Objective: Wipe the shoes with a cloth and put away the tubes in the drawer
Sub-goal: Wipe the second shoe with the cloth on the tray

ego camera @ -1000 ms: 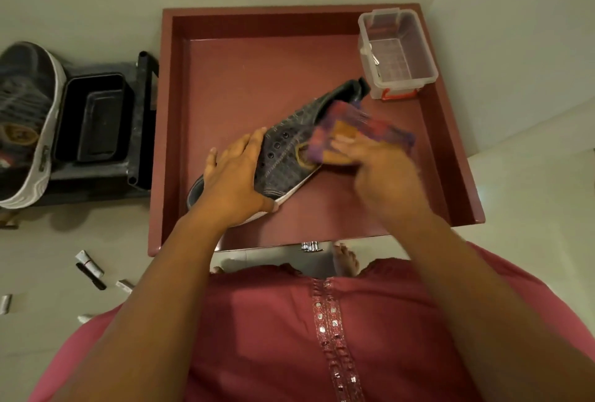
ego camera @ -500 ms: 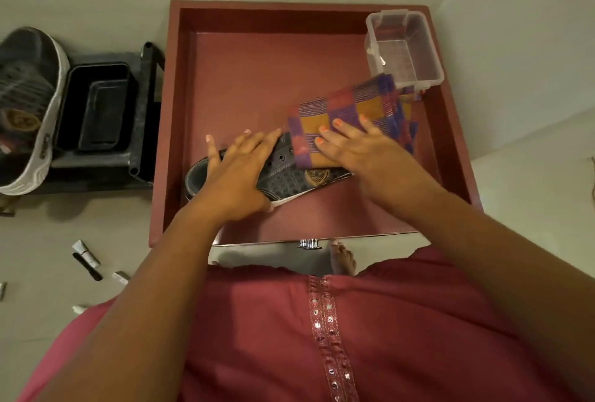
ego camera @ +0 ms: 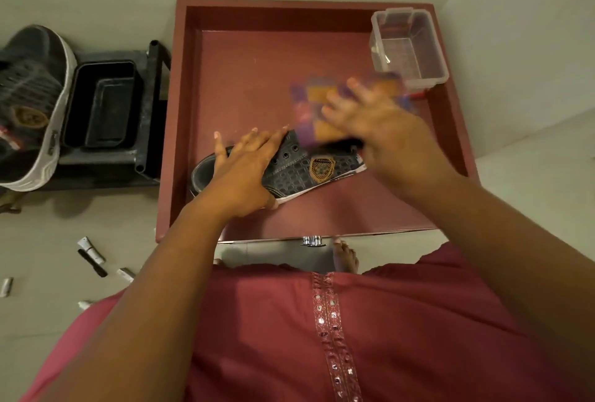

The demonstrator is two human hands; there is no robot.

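The square maroon wooden drawer [ego camera: 180,118] stands pulled out and serves as the reference. On its floor, toward the front edge, lies a dark grey canvas shoe with a white sole and an orange shield badge [ego camera: 299,173], on its side. The left hand [ego camera: 244,176] presses flat on the shoe's opening end, fingers spread apart, not gripping. The right hand [ego camera: 373,124] is over the shoe's other end, motion-blurred, fingers splayed against a purple-and-orange checked cloth [ego camera: 317,111]; whether the cloth is pinched or merely pressed cannot be told. In the drawer's far right corner sits a clear plastic rectangular box [ego camera: 409,47]. A metal knob [ego camera: 311,240] shows at the drawer's front edge.

Left of the drawer stands a black rectangular bin [ego camera: 99,105] on a dark stand, and further left a second grey shoe with white sole [ego camera: 32,105]. On the pale floor, left of the drawer's front corner, several small white tubes [ego camera: 91,248] and one black stick [ego camera: 92,263] lie scattered, outside the drawer.
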